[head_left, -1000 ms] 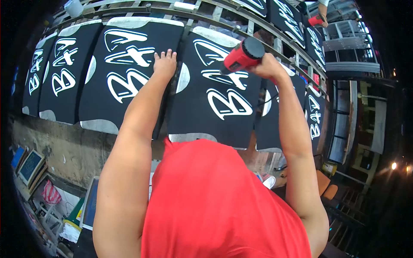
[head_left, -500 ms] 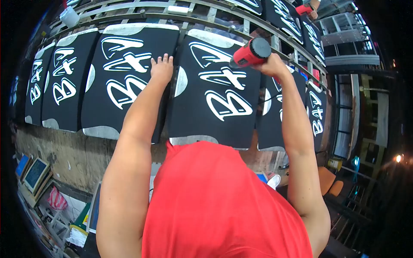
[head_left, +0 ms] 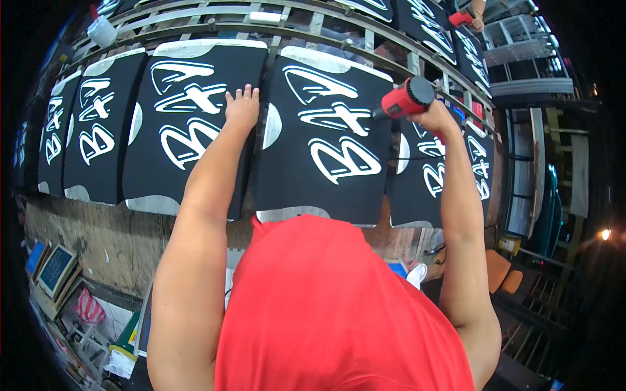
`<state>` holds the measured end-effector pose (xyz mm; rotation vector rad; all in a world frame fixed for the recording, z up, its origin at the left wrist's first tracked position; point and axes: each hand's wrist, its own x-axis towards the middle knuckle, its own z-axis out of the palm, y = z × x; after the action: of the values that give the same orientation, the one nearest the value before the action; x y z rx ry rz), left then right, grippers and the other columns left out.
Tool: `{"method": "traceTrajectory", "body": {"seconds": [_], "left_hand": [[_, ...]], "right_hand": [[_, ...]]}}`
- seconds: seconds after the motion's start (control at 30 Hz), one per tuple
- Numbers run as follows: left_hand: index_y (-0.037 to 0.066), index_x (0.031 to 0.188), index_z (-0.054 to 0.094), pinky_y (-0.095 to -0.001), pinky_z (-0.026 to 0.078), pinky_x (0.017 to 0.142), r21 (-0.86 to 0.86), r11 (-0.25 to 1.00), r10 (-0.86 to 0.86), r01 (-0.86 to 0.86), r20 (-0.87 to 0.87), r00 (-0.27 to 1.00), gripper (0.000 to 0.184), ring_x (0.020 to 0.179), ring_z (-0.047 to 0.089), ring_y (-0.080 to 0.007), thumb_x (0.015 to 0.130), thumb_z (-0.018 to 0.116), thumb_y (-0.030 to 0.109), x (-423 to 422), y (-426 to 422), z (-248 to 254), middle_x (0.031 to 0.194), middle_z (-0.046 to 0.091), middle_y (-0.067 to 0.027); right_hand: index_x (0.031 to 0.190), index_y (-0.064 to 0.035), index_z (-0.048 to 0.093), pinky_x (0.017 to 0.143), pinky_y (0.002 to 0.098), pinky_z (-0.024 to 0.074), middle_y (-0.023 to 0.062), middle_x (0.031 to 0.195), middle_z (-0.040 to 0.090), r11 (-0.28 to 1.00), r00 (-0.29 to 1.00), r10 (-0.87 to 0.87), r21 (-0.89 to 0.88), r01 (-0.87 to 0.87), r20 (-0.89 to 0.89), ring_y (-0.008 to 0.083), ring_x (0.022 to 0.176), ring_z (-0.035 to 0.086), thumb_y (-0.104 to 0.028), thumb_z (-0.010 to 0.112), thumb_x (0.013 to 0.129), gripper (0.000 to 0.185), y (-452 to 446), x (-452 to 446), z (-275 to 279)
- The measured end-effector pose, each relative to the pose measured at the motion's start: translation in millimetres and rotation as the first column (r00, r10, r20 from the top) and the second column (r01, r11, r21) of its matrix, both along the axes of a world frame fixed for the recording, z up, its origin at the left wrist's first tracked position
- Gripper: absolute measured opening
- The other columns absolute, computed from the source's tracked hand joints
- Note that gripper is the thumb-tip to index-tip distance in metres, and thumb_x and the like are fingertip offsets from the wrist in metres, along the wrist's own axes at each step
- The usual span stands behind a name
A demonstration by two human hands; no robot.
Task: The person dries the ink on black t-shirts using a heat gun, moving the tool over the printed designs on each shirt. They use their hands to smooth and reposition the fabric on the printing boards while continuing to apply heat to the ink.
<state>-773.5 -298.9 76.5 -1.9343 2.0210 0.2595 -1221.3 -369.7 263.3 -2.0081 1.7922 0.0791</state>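
Note:
My right hand [head_left: 435,118] is wrapped round the handle of a red heat gun [head_left: 405,99] with a black round rear cap. Its dark nozzle points left, over the right part of a black printed panel [head_left: 280,176] with large white lettering. My left hand [head_left: 242,107] lies with fingers spread at the right edge of the neighbouring black panel [head_left: 153,153], holding nothing. A thin dark cord runs from near the heat gun over the panel to the right [head_left: 411,202].
More lettered black panels [head_left: 98,182] line the bench on both sides. Behind them runs a metal rail frame [head_left: 306,26] with a white container [head_left: 102,31]. At the upper right a co-worker's hand [head_left: 478,23] holds another red heat gun [head_left: 462,17]. Framed screens [head_left: 56,268] stand lower left.
My right hand has moved the heat gun to the right, from over the middle panel's lettering towards its right edge. My left hand has shifted slightly left and down in view, fingers still spread.

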Motion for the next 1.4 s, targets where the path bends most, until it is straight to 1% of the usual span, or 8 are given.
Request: {"method": "traceTrajectory", "body": {"seconds": [0.13, 0.33, 0.43, 0.57, 0.67, 1.07, 1.13, 1.4], "left_hand": [[0.012, 0.158, 0.028, -0.0598, 0.022, 0.119, 0.017, 1.000, -0.009, 0.009, 0.016, 1.000, 0.059, 0.148, 0.033, -0.0338, 0.101, 0.044, 0.015, -1.3, 0.4, 2.8, 0.165, 0.025, -0.0120], [0.013, 0.158, 0.028, -0.0596, 0.021, 0.120, 0.031, 0.999, 0.009, -0.009, -0.008, 1.000, 0.059, 0.149, 0.032, -0.0328, 0.101, 0.043, 0.014, -0.8, 0.4, 4.0, 0.165, 0.024, -0.0106], [0.013, 0.158, 0.028, -0.0598, 0.021, 0.120, 0.023, 1.000, 0.013, -0.013, -0.009, 1.000, 0.057, 0.149, 0.032, -0.0325, 0.102, 0.041, 0.015, 0.1, -0.1, 0.8, 0.165, 0.025, -0.0097], [0.014, 0.158, 0.029, -0.0604, 0.022, 0.119, 0.007, 1.000, 0.023, -0.023, -0.021, 1.000, 0.055, 0.149, 0.033, -0.0323, 0.103, 0.038, 0.018, 0.5, -0.7, -2.9, 0.165, 0.025, -0.0095], [0.014, 0.157, 0.031, -0.0609, 0.022, 0.119, -0.013, 0.999, 0.029, -0.029, -0.024, 0.999, 0.054, 0.148, 0.034, -0.0322, 0.104, 0.036, 0.020, 2.0, -0.2, -5.5, 0.165, 0.027, -0.0093], [0.014, 0.156, 0.033, -0.0616, 0.021, 0.119, -0.041, 0.999, 0.032, -0.034, -0.052, 0.998, 0.052, 0.148, 0.033, -0.0329, 0.104, 0.036, 0.019, 1.6, 1.2, -6.5, 0.164, 0.028, -0.0103], [0.012, 0.158, 0.027, -0.0598, 0.028, 0.117, -0.031, 0.999, 0.040, -0.042, -0.057, 0.998, 0.067, 0.148, 0.035, -0.0325, 0.097, 0.054, 0.011, 1.2, -0.3, -5.8, 0.165, 0.025, -0.0111], [0.014, 0.157, 0.031, -0.0623, 0.021, 0.119, -0.034, 0.998, 0.053, -0.055, -0.069, 0.996, 0.055, 0.149, 0.033, -0.0330, 0.103, 0.040, 0.017, 3.5, -1.8, -6.6, 0.165, 0.025, -0.0097]], "right_hand": [[0.112, -0.0075, 0.073, 0.073, 0.0355, 0.0568, 0.0130, 0.098, 0.075, 0.997, 0.999, -0.040, 0.065, 0.038, 0.031, 0.0192, 0.084, 0.071, -0.021, 0.085, 0.068, 0.048, 14.6, 0.3, 0.5], [0.114, -0.0092, 0.072, 0.080, 0.0374, 0.0559, 0.0117, 0.100, 0.075, 0.970, 0.991, -0.110, 0.224, 0.091, 0.074, 0.0216, 0.086, 0.071, -0.019, 0.086, 0.067, 0.049, 25.8, 39.8, 9.3], [0.114, -0.0103, 0.072, 0.085, 0.0377, 0.0547, 0.0123, 0.102, 0.075, 0.973, 0.964, 0.229, -0.064, -0.222, 0.133, 0.0240, 0.089, 0.072, -0.020, 0.087, 0.066, 0.051, 13.8, 42.3, -15.4], [0.113, -0.0114, 0.073, 0.086, 0.0372, 0.0545, 0.0133, 0.103, 0.075, 0.988, 0.983, 0.115, 0.086, -0.127, 0.140, 0.0248, 0.092, 0.072, -0.021, 0.087, 0.066, 0.050, 6.9, 62.6, -1.9], [0.110, -0.0109, 0.074, 0.087, 0.0381, 0.0543, 0.0144, 0.100, 0.076, 0.966, 0.967, 0.240, -0.117, -0.229, 0.081, 0.0264, 0.094, 0.072, -0.022, 0.085, 0.067, 0.046, 5.4, 73.5, -7.8], [0.109, -0.0089, 0.074, 0.083, 0.0391, 0.0546, 0.0186, 0.097, 0.074, 0.932, 0.920, 0.357, -0.002, -0.362, 0.163, 0.0335, 0.088, 0.071, -0.025, 0.083, 0.070, 0.043, 13.7, 99.6, -17.9], [0.109, -0.0088, 0.074, 0.083, 0.0394, 0.0545, 0.0194, 0.097, 0.074, 0.929, 0.926, 0.370, -0.028, -0.369, 0.075, 0.0345, 0.088, 0.070, -0.026, 0.083, 0.070, 0.044, 12.9, 110.8, -16.8], [0.107, -0.0086, 0.074, 0.081, 0.0418, 0.0546, 0.0211, 0.097, 0.073, 0.913, 0.909, 0.407, -0.016, -0.407, 0.087, 0.0381, 0.091, 0.070, -0.030, 0.081, 0.073, 0.041, 13.1, 148.6, -16.2]]}}
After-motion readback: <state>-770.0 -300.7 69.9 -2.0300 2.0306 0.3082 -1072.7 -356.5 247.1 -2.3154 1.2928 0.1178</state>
